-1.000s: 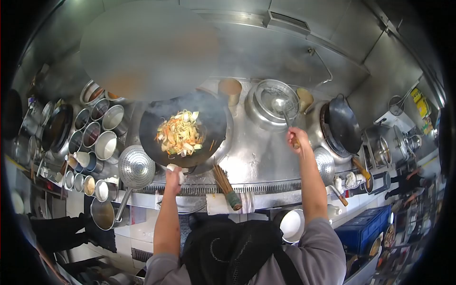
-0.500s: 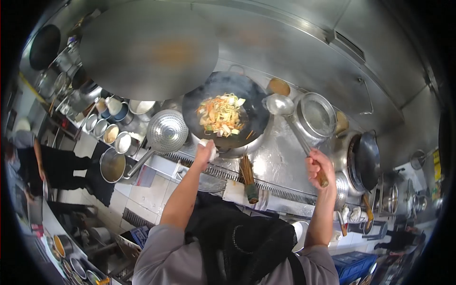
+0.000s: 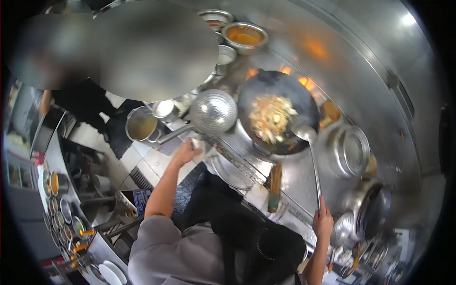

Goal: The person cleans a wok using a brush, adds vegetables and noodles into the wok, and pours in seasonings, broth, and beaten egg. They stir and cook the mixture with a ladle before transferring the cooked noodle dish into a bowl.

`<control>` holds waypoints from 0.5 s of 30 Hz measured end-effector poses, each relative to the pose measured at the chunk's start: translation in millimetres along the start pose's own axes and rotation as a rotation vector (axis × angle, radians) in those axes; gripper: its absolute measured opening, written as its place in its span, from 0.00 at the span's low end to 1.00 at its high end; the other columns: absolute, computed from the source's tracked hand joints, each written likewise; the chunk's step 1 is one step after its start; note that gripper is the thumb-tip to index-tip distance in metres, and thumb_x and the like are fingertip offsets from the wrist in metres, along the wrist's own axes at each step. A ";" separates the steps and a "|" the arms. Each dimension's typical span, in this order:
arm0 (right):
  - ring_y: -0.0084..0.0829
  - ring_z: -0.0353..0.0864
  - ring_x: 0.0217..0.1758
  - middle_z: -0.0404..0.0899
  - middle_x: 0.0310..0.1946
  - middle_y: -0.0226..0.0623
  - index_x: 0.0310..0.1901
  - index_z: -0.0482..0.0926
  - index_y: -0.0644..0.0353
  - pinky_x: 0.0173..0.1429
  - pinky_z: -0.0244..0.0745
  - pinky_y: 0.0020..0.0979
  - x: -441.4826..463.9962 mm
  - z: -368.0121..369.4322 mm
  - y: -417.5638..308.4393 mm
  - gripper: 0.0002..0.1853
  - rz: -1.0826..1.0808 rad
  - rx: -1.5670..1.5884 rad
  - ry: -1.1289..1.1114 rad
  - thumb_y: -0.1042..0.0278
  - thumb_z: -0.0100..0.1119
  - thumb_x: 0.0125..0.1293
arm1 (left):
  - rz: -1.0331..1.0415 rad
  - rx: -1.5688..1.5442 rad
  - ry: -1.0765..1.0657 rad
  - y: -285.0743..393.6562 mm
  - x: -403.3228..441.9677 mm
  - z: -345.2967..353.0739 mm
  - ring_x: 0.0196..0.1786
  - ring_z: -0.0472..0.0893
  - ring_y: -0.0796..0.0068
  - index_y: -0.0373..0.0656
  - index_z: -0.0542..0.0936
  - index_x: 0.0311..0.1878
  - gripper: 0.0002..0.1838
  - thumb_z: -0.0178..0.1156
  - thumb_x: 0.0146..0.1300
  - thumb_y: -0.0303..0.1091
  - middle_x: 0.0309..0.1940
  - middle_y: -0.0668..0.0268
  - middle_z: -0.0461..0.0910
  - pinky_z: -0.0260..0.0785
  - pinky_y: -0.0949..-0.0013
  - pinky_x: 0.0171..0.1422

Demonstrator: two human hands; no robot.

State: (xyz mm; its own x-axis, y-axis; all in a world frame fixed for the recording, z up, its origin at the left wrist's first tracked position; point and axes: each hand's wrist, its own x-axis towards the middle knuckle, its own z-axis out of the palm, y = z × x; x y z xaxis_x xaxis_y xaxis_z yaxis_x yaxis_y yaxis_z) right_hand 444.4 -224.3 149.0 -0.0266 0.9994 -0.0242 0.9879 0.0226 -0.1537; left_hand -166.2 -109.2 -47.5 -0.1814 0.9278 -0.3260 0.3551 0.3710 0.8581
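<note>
Your right hand [image 3: 323, 222] is gripping the ladle [image 3: 314, 166], its bowl sitting at the wok's [image 3: 301, 95] right side. The food [image 3: 271, 118] is lying inside the wok. Your left hand [image 3: 186, 153] is hovering near the strainer [image 3: 213, 111] handle; blurring fingers are hiding whether they're holding anything, so I cannot tell.

Right hand [image 3: 323, 222] curled, left hand [image 3: 185, 152] perhaps loose.

Left hand [image 3: 186, 153] blurred; can't tell if it touches the handle of the round perforated steel strainer [image 3: 213, 112]. Pale shredded food [image 3: 271, 118] too smeared to identify. Grey blur upper left part-hides a small round steel pot [image 3: 226, 55]. Bare right forearm [image 3: 317, 263] cut by bottom edge.
</note>
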 end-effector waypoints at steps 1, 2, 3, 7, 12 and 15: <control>0.59 0.86 0.43 0.84 0.46 0.57 0.80 0.66 0.46 0.49 0.81 0.53 5.3 4.7 -10.0 0.41 -0.039 0.009 -0.002 0.78 0.62 0.64 | -0.050 0.102 -0.068 20.6 -6.0 -9.0 0.51 0.81 0.64 0.35 0.73 0.61 0.32 0.75 0.61 0.42 0.48 0.55 0.82 0.76 0.59 0.56; 0.58 0.87 0.42 0.85 0.46 0.58 0.80 0.66 0.49 0.48 0.82 0.51 10.8 9.5 -22.0 0.40 -0.047 0.079 -0.002 0.78 0.62 0.65 | -0.008 0.033 -0.132 13.4 0.0 -9.4 0.49 0.79 0.66 0.38 0.74 0.62 0.31 0.76 0.60 0.42 0.48 0.59 0.82 0.75 0.61 0.58; 0.56 0.88 0.41 0.85 0.45 0.59 0.79 0.66 0.51 0.46 0.82 0.49 19.3 14.8 -35.4 0.39 -0.050 0.147 -0.004 0.79 0.62 0.66 | 0.074 -0.058 -0.167 -11.0 14.1 -2.9 0.50 0.81 0.63 0.39 0.77 0.60 0.30 0.76 0.59 0.41 0.49 0.58 0.82 0.75 0.60 0.58; 0.23 0.77 0.24 0.81 0.34 0.39 0.81 0.63 0.56 0.27 0.73 0.31 97.5 32.2 -137.2 0.36 -0.028 0.504 -0.124 0.78 0.61 0.72 | 0.317 0.183 -0.010 -46.3 50.8 6.8 0.48 0.81 0.43 0.39 0.83 0.47 0.23 0.77 0.53 0.43 0.43 0.49 0.81 0.73 0.48 0.58; 0.16 0.69 0.18 0.75 0.29 0.27 0.82 0.59 0.60 0.20 0.65 0.23 220.7 14.6 -341.7 0.35 -0.091 1.157 -0.305 0.80 0.57 0.76 | 0.468 0.368 0.142 -15.6 25.1 -17.1 0.65 0.75 0.37 0.30 0.62 0.77 0.52 0.76 0.60 0.52 0.63 0.37 0.73 0.69 0.47 0.72; 0.18 0.72 0.17 0.76 0.27 0.29 0.82 0.59 0.61 0.19 0.65 0.23 297.5 13.1 -443.7 0.35 -0.178 1.260 -0.463 0.77 0.59 0.76 | 0.458 0.065 0.229 63.2 26.3 -93.6 0.66 0.74 0.39 0.31 0.62 0.77 0.46 0.76 0.61 0.39 0.65 0.39 0.72 0.67 0.48 0.74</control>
State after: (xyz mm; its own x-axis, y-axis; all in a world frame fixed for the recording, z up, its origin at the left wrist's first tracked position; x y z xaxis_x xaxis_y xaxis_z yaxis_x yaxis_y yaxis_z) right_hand -3.8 62.7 197.1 -0.4335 0.8790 -0.1984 0.1621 -0.1405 -0.9767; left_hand -234.3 -65.1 35.3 -0.1872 0.9659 0.1788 0.5002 -0.0629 0.8636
